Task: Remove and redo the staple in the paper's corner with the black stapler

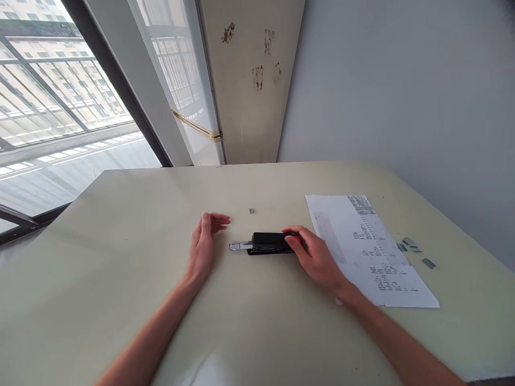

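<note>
A black stapler (269,242) lies on its side along the middle of the table, its metal staple tray (240,246) sticking out to the left. My right hand (316,254) grips the stapler's right end between thumb and fingers. Just left of the metal tray, my left hand (204,241) rests on its edge on the tabletop, fingers stretched out and holding nothing. A short piece of a staple strip (251,210) sits behind the stapler, apart from both hands.
Under and beyond my right forearm is a printed sheet of paper (333,236). Several staple strip pieces (428,263) are scattered to its right. The pale table (100,279) reaches back to a grey wall (382,96), a worn door panel (249,118) and a window (60,86).
</note>
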### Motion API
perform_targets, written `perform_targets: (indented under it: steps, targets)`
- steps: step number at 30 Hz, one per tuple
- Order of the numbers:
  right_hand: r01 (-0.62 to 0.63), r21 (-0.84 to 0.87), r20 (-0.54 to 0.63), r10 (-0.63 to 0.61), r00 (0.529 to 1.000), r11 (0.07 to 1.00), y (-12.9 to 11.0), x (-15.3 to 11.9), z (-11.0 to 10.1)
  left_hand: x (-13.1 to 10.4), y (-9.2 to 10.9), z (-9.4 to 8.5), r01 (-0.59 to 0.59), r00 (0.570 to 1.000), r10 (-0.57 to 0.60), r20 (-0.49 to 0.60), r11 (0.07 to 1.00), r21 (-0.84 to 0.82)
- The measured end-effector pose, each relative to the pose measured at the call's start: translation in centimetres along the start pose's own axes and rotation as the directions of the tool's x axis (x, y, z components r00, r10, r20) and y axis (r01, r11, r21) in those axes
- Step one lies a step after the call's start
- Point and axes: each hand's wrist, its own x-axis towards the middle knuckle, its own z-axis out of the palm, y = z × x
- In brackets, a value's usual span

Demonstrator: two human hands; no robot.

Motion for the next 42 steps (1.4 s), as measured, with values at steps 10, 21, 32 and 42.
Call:
perform_targets:
  steps: [10,21,32,42]
  targets:
    - [-0.175,0.064,0.131,0.165,0.977,0.982,-1.4,-0.5,-0.5,0.1,0.6,0.2,0.262,0.958,-0.209,0.194,0.913,-0.312]
    - [-0.604,0.481,0.570,0.297,0.766,0.635,-1.8,-0.2,-1.3,-2.0,1.5,1.6,0.590,0.804,-0.422,0.420,0.656,-0.471]
    - [-0.664,0.481,0.670,0.248,0.700,0.573,-1.9,-0.4,-1.2,-2.0,1.5,1.5,0.650,0.760,-0.479,0.440,0.541,-0.533]
    - [-0.485,0.563,0.470,0.223,0.854,0.670,-2.1,-0.7,-1.1,-1.9,1.3,0.3,0.313,0.937,-0.288,0.196,0.943,-0.113]
